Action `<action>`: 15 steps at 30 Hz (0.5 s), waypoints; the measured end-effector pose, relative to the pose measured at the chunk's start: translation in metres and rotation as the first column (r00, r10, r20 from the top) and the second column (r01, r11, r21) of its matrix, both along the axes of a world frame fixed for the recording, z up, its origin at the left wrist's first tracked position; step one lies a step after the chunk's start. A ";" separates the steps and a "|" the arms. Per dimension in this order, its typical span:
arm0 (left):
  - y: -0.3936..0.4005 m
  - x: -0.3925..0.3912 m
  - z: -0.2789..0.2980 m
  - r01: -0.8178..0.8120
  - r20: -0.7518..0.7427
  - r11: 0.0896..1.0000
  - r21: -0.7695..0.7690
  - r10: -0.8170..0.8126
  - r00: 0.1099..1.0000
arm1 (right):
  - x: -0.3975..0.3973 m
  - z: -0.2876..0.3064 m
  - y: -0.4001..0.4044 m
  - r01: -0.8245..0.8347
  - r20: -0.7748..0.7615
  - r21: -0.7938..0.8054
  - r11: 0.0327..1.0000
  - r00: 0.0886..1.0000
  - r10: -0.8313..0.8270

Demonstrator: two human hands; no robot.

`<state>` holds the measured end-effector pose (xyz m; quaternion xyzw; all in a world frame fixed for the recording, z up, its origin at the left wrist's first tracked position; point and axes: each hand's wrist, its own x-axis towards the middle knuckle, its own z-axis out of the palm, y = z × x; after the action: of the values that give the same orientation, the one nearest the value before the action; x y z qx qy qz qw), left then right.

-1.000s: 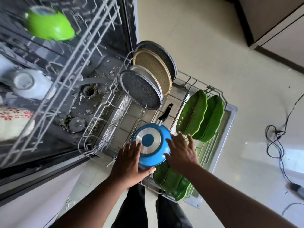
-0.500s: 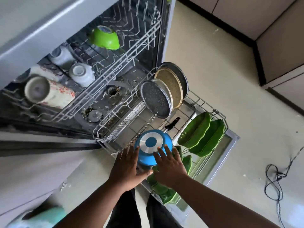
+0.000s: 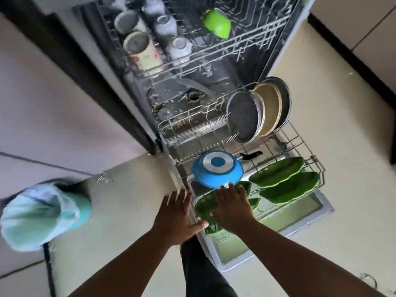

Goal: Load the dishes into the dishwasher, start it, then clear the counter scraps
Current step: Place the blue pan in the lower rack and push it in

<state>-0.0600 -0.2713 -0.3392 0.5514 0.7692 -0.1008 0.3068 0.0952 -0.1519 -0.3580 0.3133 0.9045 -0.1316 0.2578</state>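
Note:
The dishwasher stands open with its lower rack (image 3: pixel 308 146) pulled out over the door. A blue pan (image 3: pixel 217 169) lies upside down in that rack, black handle pointing right. Round grey and tan plates (image 3: pixel 260 112) stand on edge behind it, and green leaf-shaped dishes (image 3: pixel 282 179) fill the rack's right and front. My right hand (image 3: pixel 232 207) hovers flat, fingers spread, just below the pan's rim, over a green dish. My left hand (image 3: pixel 176 215) is spread open beside the rack's left front corner, holding nothing. The upper rack (image 3: pixel 246 46) holds cups, mugs and a green bowl (image 3: pixel 217 23).
A pale blue-green bin with a bag liner (image 3: pixel 42 213) stands on the floor at the left. Cabinet fronts run along the left, and a dark skirting line crosses the upper right. A cable lies on the floor at the lower right.
Both hands have come off the blue pan and drawn back toward me. The pan stays upside down in the lower rack. The view has swung, bringing the bin into sight.

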 end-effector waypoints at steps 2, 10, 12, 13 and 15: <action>-0.023 0.017 0.005 -0.052 0.003 0.999 0.014 0.052 0.999 | 0.009 0.004 -0.017 -0.020 0.017 0.044 0.999 1.000 0.019; -0.109 0.109 0.037 -0.219 0.068 0.975 -0.021 0.220 0.973 | 0.076 0.037 -0.080 0.072 0.090 0.022 0.997 0.993 -0.074; -0.120 0.130 0.037 -0.233 0.085 0.972 -0.030 0.235 0.968 | 0.094 0.035 -0.089 0.048 0.060 0.047 0.998 0.997 -0.051; -0.124 0.140 0.032 -0.238 0.103 0.970 -0.042 0.241 0.965 | 0.103 0.034 -0.092 0.043 0.016 0.067 0.997 0.999 -0.045; -0.130 0.161 0.021 -0.241 0.125 0.970 -0.039 0.244 0.962 | 0.118 0.036 -0.094 0.072 0.005 0.029 0.997 0.997 -0.072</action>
<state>0.1010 -0.4011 -0.3183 0.4548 0.8083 -0.0357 0.3723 0.2132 -0.2459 -0.3220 0.3496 0.8937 -0.1268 0.2510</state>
